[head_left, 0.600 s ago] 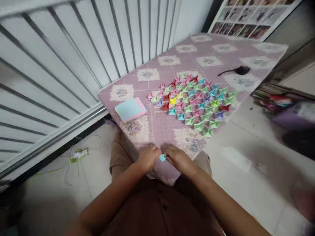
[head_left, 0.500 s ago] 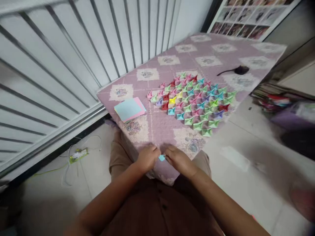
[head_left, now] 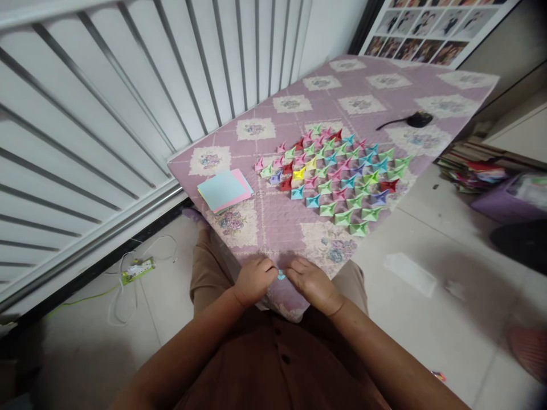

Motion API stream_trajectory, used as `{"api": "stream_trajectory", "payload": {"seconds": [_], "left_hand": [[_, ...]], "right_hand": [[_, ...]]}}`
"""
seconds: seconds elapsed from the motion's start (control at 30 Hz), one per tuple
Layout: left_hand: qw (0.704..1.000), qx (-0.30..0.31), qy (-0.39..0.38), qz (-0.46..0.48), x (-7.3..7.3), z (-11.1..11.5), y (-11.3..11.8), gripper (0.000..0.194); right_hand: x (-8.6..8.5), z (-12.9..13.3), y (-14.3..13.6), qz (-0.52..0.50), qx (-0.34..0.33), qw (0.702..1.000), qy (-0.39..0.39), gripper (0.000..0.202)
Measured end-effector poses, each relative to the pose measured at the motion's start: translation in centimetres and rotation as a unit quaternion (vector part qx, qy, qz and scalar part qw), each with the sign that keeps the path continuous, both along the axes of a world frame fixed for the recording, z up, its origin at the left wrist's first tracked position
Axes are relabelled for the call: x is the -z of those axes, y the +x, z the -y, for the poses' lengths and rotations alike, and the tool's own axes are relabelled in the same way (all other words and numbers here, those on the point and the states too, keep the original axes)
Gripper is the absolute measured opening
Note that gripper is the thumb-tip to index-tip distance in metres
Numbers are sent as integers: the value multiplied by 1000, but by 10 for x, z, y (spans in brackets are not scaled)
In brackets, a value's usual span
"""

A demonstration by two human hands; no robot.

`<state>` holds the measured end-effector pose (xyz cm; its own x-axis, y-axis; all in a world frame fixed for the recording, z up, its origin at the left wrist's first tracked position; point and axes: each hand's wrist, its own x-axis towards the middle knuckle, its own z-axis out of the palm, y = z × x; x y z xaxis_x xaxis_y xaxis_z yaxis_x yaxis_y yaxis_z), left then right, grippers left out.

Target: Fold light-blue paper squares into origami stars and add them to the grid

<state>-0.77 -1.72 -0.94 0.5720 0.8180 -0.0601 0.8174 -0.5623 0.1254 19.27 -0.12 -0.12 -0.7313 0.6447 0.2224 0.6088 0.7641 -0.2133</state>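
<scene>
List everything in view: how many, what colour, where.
Table: one, purple floral cover, centre
Folded papers: dozens, mixed colours, rows on table
Paper stack: one, blue-and-pink top, table's left
Small paper: one, light blue, near corner
Corded object: one, black, table's far right
Slatted panel: one, white, left
Photo display: one, white-framed, top right
Wired item: one, green-white, left floor
Container: one, purple, right floor
Shirt: one, brown, bottom centre
Left hand, right hand: one each, bare, at small paper

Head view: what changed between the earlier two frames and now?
Less of the small blue paper shows between the left hand and right hand; neither hand clearly shifted, nothing new taken up or let go. Unchanged: the paper stack, the folded papers and the dark corded object.
</scene>
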Motion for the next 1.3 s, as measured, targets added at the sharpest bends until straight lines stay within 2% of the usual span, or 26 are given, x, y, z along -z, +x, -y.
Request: {"api": "stream_trajectory", "payload": {"seconds": [0.3, 0.47, 0.6, 0.73, 0.87, 0.97, 1.1, 1.3], "left_hand": [[999, 18, 44, 19, 1, 8, -4, 21], [997, 43, 71, 0, -8, 17, -8, 25], [997, 48, 61, -23, -16, 22, -7, 31], [997, 42, 56, -30, -16, 24, -6, 32], [997, 37, 56, -32, -14, 26, -5, 33], [997, 34, 56, -30, -14, 26, -5, 33], [998, 26, 48, -22, -15, 26, -4, 33], [999, 14, 38, -10, -14, 28, -3, 34]], "right_hand": [[2, 8, 2, -13, 5, 1000, 5, 21], [5, 11, 4, -32, 11, 999, -10, 21], [10, 13, 6, -101, 31, 994, -32, 23], [10, 17, 5, -169, 117, 975, -79, 18], [6, 23, -4, -137, 257, 953, -85, 19], [4, 26, -15, -110, 325, 936, -77, 21], [7, 26, -25, -102, 372, 921, -50, 26], [13, 25, -27, -98, 382, 918, -32, 36]]}}
